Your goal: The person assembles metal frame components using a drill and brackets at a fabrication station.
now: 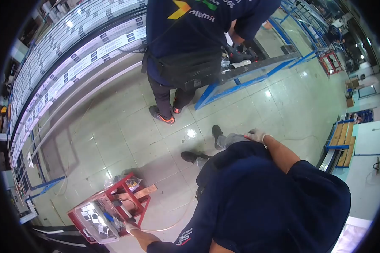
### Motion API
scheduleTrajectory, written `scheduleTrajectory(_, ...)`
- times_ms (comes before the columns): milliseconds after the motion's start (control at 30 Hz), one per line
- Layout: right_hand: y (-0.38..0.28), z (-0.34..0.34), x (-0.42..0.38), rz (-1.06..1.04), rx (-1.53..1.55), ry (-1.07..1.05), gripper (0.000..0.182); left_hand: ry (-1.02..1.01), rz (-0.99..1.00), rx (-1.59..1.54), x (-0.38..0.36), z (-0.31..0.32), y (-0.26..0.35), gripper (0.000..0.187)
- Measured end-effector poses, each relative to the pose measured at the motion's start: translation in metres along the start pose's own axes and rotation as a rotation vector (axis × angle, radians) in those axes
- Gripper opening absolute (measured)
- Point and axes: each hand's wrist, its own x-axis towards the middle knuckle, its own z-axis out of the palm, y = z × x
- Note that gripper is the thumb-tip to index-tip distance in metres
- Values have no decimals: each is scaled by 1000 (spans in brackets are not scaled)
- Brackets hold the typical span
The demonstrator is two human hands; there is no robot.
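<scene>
My left hand (131,228), in a pale glove, reaches to the right end of a clear plastic box (109,239) on a red metal tool stand (82,209). Its fingertips are too small and dark to show whether they grip the box. Inside the box lie several white and silvery pieces (90,214) and something blue (108,216). My right hand (257,135), also gloved with bare fingertips, lies against my grey trouser leg (234,139). Its fingers are loosely stretched, and I see nothing held in them.
A co-worker (183,46) bends over a blue-framed workbench (249,82) holding tools. Stacked wrapped profiles (78,55) fill the left side. A wooden strip (145,192) juts from the stand, and a thin hose (173,227) crosses the tiled floor (126,139). A red stand (330,63) stands far right.
</scene>
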Motion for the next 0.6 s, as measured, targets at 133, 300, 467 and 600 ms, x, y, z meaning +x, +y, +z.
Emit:
scheduleTrajectory(133,0,4,17,-67,-54,-24,67,-6,-64,45,-40,-5,1,59)
scheduleTrajectory(300,3,14,25,-125,-81,19,57,36,-26,328,-56,-1,-3,53)
scheduleTrajectory(467,24,20,20,-57,-33,11,59,725,337,1155,-125,51,-26,88)
scheduleTrajectory(600,51,24,27,-25,82,16,59,543,957,1268,-194,110,-66,91)
